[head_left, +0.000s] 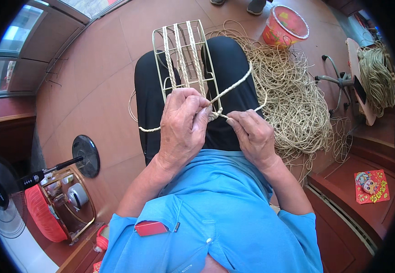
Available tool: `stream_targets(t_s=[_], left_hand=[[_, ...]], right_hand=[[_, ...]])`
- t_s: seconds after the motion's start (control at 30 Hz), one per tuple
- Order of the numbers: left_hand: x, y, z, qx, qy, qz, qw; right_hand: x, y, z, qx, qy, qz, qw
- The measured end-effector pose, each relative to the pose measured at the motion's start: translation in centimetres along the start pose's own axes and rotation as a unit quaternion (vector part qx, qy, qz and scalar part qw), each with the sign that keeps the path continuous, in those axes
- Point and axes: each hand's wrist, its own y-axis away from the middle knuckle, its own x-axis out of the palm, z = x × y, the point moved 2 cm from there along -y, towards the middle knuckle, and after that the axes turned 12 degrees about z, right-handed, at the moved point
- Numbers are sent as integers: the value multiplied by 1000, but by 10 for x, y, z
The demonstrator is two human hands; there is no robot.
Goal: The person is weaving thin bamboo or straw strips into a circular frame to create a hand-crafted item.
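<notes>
A wire frame basket (pixel 205 48), pale and oblong, rests across my lap between my knees. Three lengths of cream braided cord (pixel 178 45) run along it. At its near end the cord is wound into a knot (pixel 215 113). My left hand (pixel 184 120) pinches a strand of cord beside that knot, thumb against forefinger. With thumb and fingertips my right hand (pixel 253 134) grips another strand just right of the knot. One cord loop rises up and right from the left fingers, and a loose end lies left of my left hand.
A big heap of loose cord (pixel 293 100) spreads over the tiled floor at my right. Beyond it stands a red patterned bucket (pixel 286 26), near a person's shoes (pixel 255 6). A standing fan (pixel 2 195) and a wheeled chair base (pixel 341 82) flank me. Coiled cord (pixel 377 77) hangs far right.
</notes>
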Motion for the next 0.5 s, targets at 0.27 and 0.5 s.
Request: stream_targets(t_s=[0.27,0.5], left_hand=[[-2,-8,-4,29,-41,-19,999],[-8,-19,-3,-1,-84,61,995]], right_hand=[[-74,59,-122,240,197,-14,950],[-76,16,-42,1,140,-47,989]])
